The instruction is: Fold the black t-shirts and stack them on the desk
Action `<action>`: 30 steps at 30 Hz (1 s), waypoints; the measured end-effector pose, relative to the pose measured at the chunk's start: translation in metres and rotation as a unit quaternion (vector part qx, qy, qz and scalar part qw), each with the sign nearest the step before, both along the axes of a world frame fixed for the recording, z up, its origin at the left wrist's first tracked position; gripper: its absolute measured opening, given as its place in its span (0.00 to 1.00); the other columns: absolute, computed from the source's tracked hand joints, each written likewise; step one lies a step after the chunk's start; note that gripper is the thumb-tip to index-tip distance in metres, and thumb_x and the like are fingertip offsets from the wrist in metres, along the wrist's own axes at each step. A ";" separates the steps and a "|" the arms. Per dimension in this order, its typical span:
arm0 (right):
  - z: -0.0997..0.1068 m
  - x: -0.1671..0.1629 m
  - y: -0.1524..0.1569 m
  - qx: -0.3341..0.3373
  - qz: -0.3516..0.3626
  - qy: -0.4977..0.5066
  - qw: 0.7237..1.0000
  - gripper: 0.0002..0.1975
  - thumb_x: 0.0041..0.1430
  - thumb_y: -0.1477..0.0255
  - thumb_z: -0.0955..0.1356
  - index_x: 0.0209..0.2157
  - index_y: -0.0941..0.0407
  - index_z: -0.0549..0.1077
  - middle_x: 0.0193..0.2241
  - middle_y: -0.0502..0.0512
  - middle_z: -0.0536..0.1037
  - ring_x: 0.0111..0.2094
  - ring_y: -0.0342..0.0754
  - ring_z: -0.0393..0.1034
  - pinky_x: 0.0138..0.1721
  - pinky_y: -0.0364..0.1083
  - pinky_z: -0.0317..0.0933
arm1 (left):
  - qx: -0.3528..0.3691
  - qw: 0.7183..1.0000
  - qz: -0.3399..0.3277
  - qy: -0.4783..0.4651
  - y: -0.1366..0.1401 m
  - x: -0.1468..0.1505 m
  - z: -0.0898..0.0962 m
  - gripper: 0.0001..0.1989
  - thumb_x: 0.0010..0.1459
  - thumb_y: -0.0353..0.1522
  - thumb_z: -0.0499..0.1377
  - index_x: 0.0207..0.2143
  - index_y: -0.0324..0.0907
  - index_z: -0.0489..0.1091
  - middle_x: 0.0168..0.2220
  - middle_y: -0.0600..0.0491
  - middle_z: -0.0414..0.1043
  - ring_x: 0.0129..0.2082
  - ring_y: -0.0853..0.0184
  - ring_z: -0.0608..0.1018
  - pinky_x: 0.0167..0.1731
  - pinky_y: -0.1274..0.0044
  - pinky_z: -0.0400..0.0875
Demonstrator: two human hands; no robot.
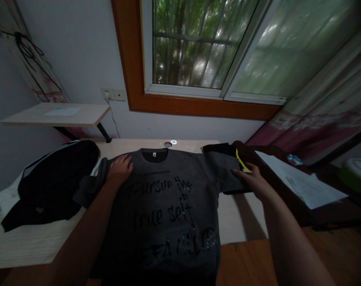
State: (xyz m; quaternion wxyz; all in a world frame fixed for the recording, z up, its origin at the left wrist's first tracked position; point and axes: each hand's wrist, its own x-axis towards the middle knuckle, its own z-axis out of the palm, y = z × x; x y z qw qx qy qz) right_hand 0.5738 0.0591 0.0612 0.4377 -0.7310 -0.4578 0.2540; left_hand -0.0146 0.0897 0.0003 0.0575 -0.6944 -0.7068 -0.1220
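Observation:
A dark grey T-shirt with black lettering lies front side up on the table, its collar toward the window. My left hand rests flat on the shoulder at the left, fingers stretched out. The sleeve on that side is bunched up beside it. At the right, the other sleeve is spread out sideways, and my right hand is closed on its hem with thumb and fingers. Beneath that sleeve lies a black cloth item with a yellow stripe, mostly covered. The shirt's lower end runs out of view.
A black garment lies heaped over white cloth on the left of the pale table. Behind it stands a raised shelf. A paper sheet lies on dark furniture at right. A window is above the back edge.

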 end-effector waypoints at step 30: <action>0.071 -0.124 -0.029 0.235 0.257 -0.331 0.877 0.17 0.66 0.73 0.62 0.51 0.51 0.79 0.46 0.58 0.81 0.48 0.57 0.74 0.53 0.58 0.64 | -0.004 1.000 -0.006 0.005 0.001 -0.001 0.000 0.26 0.68 0.39 0.47 0.63 0.44 0.67 0.67 0.46 0.63 0.67 0.55 0.65 0.64 0.61 0.61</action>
